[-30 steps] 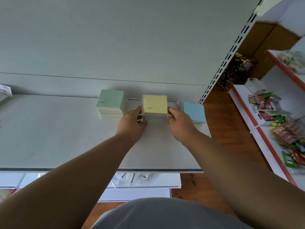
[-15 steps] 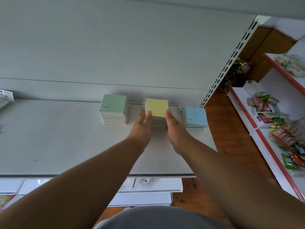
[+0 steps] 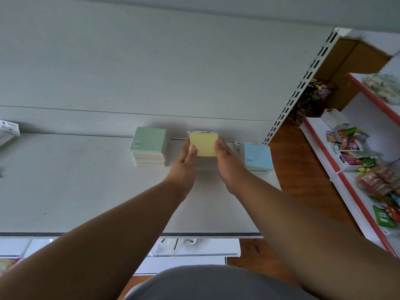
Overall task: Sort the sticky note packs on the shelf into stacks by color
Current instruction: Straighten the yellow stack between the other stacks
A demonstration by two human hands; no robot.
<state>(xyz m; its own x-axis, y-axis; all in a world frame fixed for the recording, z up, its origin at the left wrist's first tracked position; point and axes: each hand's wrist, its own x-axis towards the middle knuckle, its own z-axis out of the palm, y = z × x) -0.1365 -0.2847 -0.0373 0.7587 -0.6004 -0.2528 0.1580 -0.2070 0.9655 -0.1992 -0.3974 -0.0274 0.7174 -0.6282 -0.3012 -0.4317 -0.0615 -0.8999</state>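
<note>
Three stacks of sticky note packs stand along the back of the white shelf (image 3: 65, 191): a green-topped stack (image 3: 149, 146) on the left, a yellow-topped stack (image 3: 204, 144) in the middle and a lower blue-topped stack (image 3: 258, 156) on the right. My left hand (image 3: 185, 164) lies flat against the yellow stack's left side with straight fingers. My right hand (image 3: 227, 163) presses flat against its right side. The hands hide the lower packs of the yellow stack.
A white box (image 3: 7, 132) sits at the shelf's far left edge. A perforated upright (image 3: 298, 87) ends the shelf on the right. Beyond it is wooden floor and a red-edged shelf unit (image 3: 346, 180) with snack packets.
My hands went from gripping the yellow stack with curled fingers to lying flat with straight fingers along its two sides. The stack sits slightly further back toward the wall.
</note>
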